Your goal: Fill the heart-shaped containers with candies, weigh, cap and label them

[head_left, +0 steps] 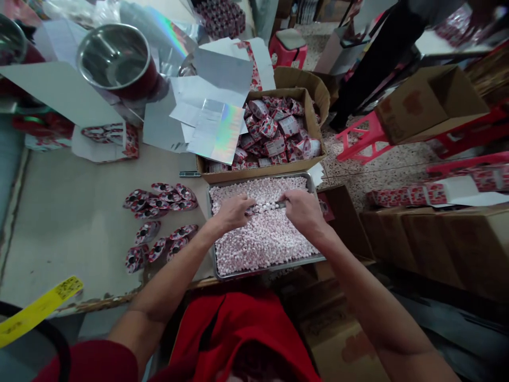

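A metal tray (258,275) full of small white-pink pellets (254,244) lies before me. Over it, my left hand (234,212) is closed around what looks like a small printed package (250,211), mostly hidden by the fingers. My right hand (303,211) pinches a dark, narrow handle (280,204), apparently of a small scoop. Several white pellets sit between the two hands, where the scoop's bowl is hard to make out. Left of the tray, several small printed packages (159,203) with dark round openings stand on the table (83,212).
Just behind the tray is a cardboard box (262,171) heaped with printed packages (276,146), partly covered by white sheets (217,79). A steel-lined red bowl (117,63) stands at the back left. Pink stools (363,139) and cartons (433,106) occupy the right; a person's dark-clothed leg (377,58) is beyond.
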### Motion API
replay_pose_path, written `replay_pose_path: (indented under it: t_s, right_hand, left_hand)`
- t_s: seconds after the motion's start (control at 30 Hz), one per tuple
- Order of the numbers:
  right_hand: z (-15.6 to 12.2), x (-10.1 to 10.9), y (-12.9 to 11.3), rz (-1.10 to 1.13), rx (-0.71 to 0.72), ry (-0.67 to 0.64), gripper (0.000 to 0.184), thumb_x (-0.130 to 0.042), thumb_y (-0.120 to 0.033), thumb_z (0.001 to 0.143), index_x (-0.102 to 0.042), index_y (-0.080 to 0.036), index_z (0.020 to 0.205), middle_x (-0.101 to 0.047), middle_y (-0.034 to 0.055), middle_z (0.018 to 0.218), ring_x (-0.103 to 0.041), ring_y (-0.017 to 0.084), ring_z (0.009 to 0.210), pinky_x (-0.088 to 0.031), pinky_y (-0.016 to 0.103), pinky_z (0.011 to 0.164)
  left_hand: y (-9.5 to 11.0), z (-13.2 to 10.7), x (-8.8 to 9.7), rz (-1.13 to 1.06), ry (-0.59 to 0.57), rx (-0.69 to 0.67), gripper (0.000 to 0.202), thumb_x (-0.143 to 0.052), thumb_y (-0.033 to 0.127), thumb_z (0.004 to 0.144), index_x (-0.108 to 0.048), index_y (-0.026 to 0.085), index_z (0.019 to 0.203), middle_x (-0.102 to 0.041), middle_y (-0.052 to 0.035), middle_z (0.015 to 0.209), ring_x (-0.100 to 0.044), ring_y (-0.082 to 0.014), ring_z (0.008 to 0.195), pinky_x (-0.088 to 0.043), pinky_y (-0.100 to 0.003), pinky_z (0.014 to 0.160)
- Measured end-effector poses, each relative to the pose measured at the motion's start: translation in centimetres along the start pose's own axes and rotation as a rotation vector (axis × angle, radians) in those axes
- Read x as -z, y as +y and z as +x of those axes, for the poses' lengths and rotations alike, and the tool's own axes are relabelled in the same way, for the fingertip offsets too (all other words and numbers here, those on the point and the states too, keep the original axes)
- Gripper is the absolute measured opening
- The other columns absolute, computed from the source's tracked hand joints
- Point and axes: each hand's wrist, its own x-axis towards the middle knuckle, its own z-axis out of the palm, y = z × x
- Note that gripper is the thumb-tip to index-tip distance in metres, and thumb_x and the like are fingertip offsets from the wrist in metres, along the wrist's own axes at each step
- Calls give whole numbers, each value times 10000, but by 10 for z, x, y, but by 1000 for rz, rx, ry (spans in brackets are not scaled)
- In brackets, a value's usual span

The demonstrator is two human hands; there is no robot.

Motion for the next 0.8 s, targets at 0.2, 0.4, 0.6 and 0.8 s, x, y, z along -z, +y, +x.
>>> replay_pose_path:
  t_s: [0.2, 0.4, 0.6, 0.8]
  right_hand:
    - [-13, 20, -14, -149, 52, 62, 312, -513, -74, 899, -798, -179, 969, -776, 128, 959, -647, 266, 886, -372, 365, 774]
    - [-40, -5, 91, -1, -185, 209, 321, -496, -184, 951, -814, -208, 987, -792, 100, 1011, -647, 254, 903, -402, 351, 818]
    - [-14, -128, 117, 391, -349, 25, 240, -571, -136, 807, -796, -215, 780, -803, 97, 887, -676, 251, 934, -463, 344, 909]
    - [-13, -150, 99, 594, -317, 3, 202, -552, -211, 765, -754, -213, 757, -786, 67, 842, -700, 235, 868, -512, 342, 870]
  left_hand:
    - [-2, 8, -25, -47, 78, -10, 218, -725, 216, 839, -768, 252, 1049, -690, -99, 1000, -676, -285, 929, -481, -351, 736]
    - [-12, -1, -32, -388, 220, 89, 357, -750, 108, 786, -769, 244, 1115, -706, -72, 1058, -677, -231, 991, -534, -339, 887]
    - [-19, -21, -38, -685, 274, 134, 367, -812, 100, 725, -770, 219, 1069, -724, -50, 1064, -678, -206, 1004, -541, -315, 907]
    - [-24, -18, -40, -639, 299, 286, 411, -747, 48, 719, -752, 212, 1095, -777, -39, 1063, -713, -213, 984, -551, -309, 879]
